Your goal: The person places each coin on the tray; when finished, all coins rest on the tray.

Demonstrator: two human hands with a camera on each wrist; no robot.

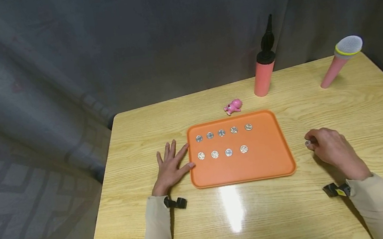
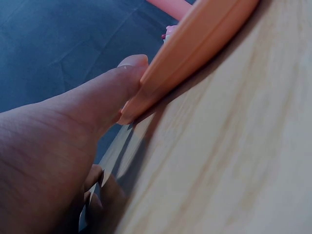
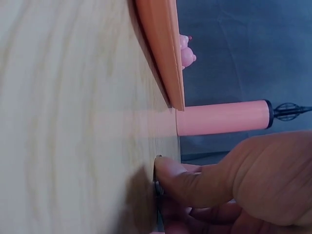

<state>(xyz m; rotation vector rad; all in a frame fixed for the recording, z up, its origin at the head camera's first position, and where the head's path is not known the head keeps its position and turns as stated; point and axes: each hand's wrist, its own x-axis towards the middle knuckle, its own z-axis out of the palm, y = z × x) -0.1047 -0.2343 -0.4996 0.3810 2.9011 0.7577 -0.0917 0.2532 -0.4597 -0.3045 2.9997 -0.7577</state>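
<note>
An orange tray (image 1: 262,162) lies on the wooden table, bearing two rows of small round silver discs, coin-like with a patterned face; one such disc (image 1: 244,149) ends the nearer row. My left hand (image 1: 170,170) rests spread on the table, its thumb and index finger touching the tray's left rim. In the left wrist view the thumb (image 2: 112,87) lies against the tray's side. To the right of the tray, my right hand (image 1: 331,149) pinches a silver disc (image 1: 307,143) between thumb and fingers, close to the tabletop. The right wrist view shows only the thin edge of that disc.
Behind the tray lies a small pink toy figure (image 1: 233,106). A pink and black hand pump (image 1: 263,73) stands at the back, with a pink toy microphone (image 1: 338,60) farther right. A dark curtain (image 1: 173,37) hangs behind the table.
</note>
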